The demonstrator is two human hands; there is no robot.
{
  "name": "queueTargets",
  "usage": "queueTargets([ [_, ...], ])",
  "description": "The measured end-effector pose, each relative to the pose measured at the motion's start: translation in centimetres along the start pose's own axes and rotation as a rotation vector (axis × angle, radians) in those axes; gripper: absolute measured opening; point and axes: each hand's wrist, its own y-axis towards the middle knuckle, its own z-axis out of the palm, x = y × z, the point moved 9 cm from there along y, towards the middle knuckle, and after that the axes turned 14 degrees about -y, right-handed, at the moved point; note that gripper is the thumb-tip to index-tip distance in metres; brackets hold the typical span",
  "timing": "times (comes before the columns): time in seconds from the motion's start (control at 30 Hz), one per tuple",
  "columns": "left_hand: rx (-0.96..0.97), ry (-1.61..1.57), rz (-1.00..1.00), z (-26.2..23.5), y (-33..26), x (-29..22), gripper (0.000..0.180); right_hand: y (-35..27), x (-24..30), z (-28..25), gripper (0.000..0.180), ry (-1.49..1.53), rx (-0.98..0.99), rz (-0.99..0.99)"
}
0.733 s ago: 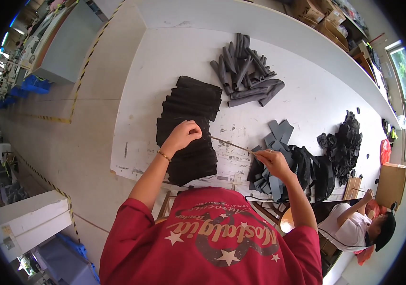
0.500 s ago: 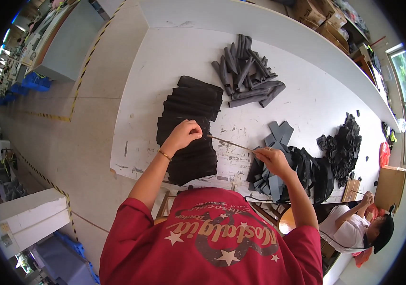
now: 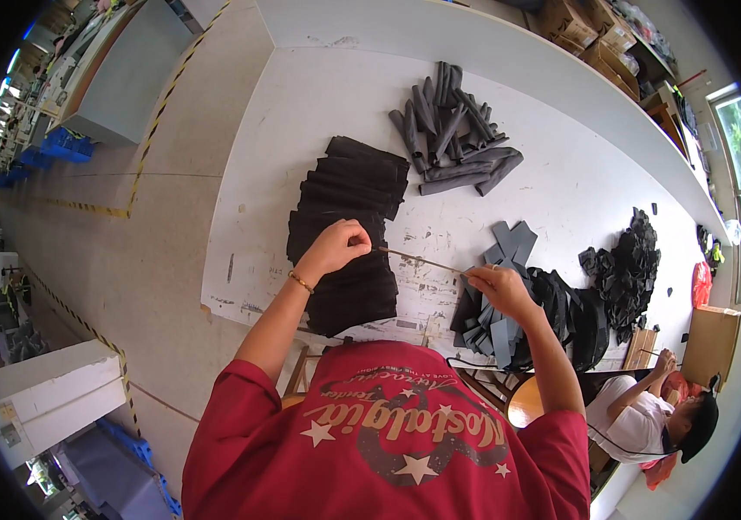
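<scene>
A thin brownish rod (image 3: 427,261) spans the gap between my two hands, over the white table (image 3: 253,113). My right hand (image 3: 500,289) is closed round its right end, above a heap of flat dark grey strips (image 3: 502,334). My left hand (image 3: 337,246) is pinched at the rod's other end, where a small dark bit shows by the fingertips; what the fingers hold blends into the black behind. Beneath that hand lies a long overlapping row of black fabric pieces (image 3: 349,186).
Rolled dark grey tubes (image 3: 453,130) are piled farther back. Black scraps (image 3: 630,269) and curved black pieces (image 3: 583,316) lie to the right. A low wall (image 3: 492,52) borders the table's far side. At right, a co-worker (image 3: 639,416) holds a thin stick beside a cardboard box (image 3: 710,347).
My hands and the rod hold nearly the same pose. The whole view has shifted very slightly. The co-worker's hand has moved a little.
</scene>
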Motion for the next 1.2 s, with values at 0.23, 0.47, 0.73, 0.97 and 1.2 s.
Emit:
queueTargets([
  [0.23,-0.114,-0.049,-0.131,-1.4,-0.3,1.3,0.013,-0.7,-1.1,0.0,0.018,0.010,-0.029,0.067],
  [0.47,-0.171,-0.040,-0.106,-1.5,-0.7,2.0,0.017,-0.1,-0.3,0.6,0.018,0.032,-0.041,0.020],
  [0.73,-0.159,-0.028,-0.082,-1.4,-0.6,2.2,0.014,1.7,0.4,1.1,0.019,-0.008,-0.038,-0.040],
  [0.97,-0.153,-0.019,-0.060,-0.5,-0.6,2.3,0.014,3.7,1.9,3.2,0.022,0.029,0.008,-0.071],
  [1.2,-0.313,0.333,0.429,2.3,-1.2,-11.1,0.015,7.9,7.2,8.3,0.028,0.540,0.003,0.006],
])
